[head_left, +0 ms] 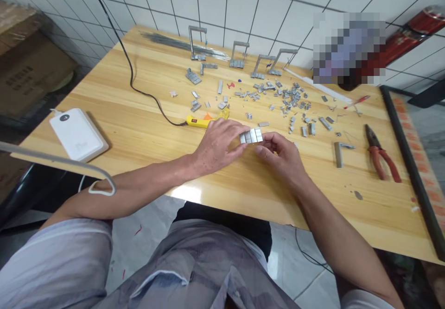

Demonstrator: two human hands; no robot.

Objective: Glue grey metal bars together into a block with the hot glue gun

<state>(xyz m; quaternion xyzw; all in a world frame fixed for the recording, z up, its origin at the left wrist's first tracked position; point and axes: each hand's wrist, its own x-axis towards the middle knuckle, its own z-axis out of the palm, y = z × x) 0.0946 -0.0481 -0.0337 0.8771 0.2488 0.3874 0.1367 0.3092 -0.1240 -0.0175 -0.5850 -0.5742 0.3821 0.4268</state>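
Over the front middle of the table, a small silver-grey slab of side-by-side strips (pixel 251 135) is held between my hands. My left hand (pixel 219 146) pinches its left end between thumb and fingers. At its right end, my right hand (pixel 283 156) has curled fingers and a thumb closed against the edge; the exact contact is partly hidden. Just behind my left hand lies a yellow tool with a black cord (pixel 198 122), likely a hot glue gun, its front partly covered by the hand. A flat grey strip (pixel 263 124) rests behind the slab.
Small grey pieces (pixel 294 97) are scattered across the table's back half. Several grey hook-shaped frames (pixel 239 54) stand near the wall beside thin wires (pixel 174 42). Pliers (pixel 377 154) and an L-shaped piece (pixel 339 154) lie right; a white power bank (pixel 78 133) sits left.
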